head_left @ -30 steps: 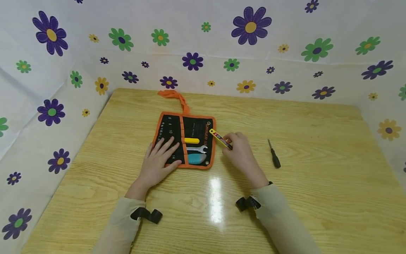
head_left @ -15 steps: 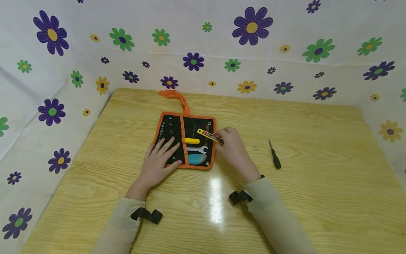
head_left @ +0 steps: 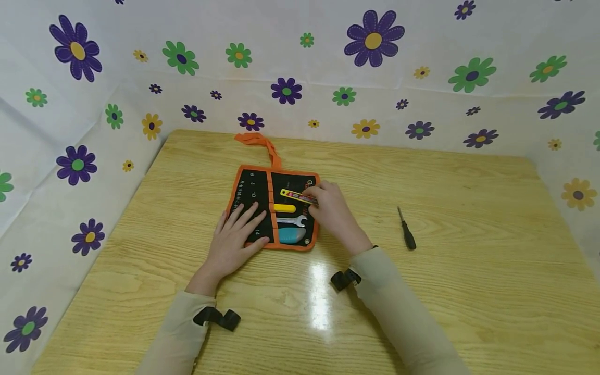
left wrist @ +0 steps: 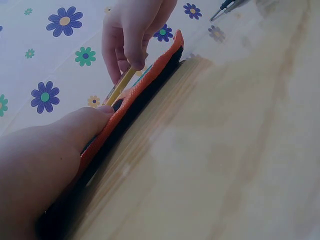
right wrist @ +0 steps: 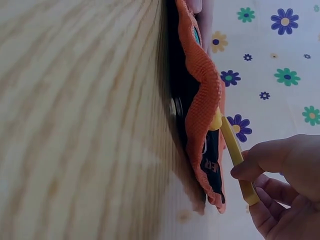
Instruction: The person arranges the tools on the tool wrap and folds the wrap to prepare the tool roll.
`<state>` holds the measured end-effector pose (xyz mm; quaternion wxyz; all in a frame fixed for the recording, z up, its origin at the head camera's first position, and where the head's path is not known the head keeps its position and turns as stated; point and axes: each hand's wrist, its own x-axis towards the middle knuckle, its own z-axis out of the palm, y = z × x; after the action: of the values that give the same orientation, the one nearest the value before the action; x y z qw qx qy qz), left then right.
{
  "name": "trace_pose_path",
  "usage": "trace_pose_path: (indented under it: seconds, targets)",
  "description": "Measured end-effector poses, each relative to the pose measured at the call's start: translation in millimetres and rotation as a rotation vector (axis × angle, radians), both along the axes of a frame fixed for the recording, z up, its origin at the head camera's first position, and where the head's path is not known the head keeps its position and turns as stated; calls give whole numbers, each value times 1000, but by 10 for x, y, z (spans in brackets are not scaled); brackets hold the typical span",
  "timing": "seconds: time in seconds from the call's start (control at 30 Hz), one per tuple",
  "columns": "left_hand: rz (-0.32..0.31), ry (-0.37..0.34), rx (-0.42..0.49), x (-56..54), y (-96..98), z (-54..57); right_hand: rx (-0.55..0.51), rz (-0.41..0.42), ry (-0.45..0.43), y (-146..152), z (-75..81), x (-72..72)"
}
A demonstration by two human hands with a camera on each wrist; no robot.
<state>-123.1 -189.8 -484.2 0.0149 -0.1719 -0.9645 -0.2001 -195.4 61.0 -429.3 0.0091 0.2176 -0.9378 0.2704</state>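
Observation:
An orange-edged black tool pouch (head_left: 292, 179) lies unrolled on the table, with numbered pockets on its left half. My left hand (head_left: 233, 239) rests flat on those pockets, fingers spread. Between thumb and fingers my right hand (head_left: 332, 211) pinches a slim yellow tool with a printed label and a hole at its end (head_left: 292, 195). This tool slants over the pouch's right half, its holed end near the orange pocket edge; whether it touches is unclear. Out of the pockets stick a yellow handle (head_left: 284, 208), an open-end wrench (head_left: 296, 221) and a teal handle (head_left: 290, 235).
A dark-handled screwdriver (head_left: 408, 234) lies on the wooden table (head_left: 469, 250) to the right. The pouch's orange tie strap (head_left: 269, 146) trails toward the back edge. Behind the table hangs a flower-printed cloth (head_left: 319, 67).
My right hand has moved left over the pouch with the yellow tool, which has turned from a steep slant to nearly level. The left hand stays in place.

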Motion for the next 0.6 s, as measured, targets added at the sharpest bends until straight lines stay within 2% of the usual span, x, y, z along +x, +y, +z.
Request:
trace_pose_path:
  seconds: [0.27,0.47,0.6]
  targets:
    - [0,-4,-5,0,-3,-1,28,75,-18,-67,-20,-107]
    - [-1,9,-2,1,-3,4,116,103,29,-110,-10,-164]
    - [-4,15,0,2,1,7,174,101,15,-134,-11,-177]
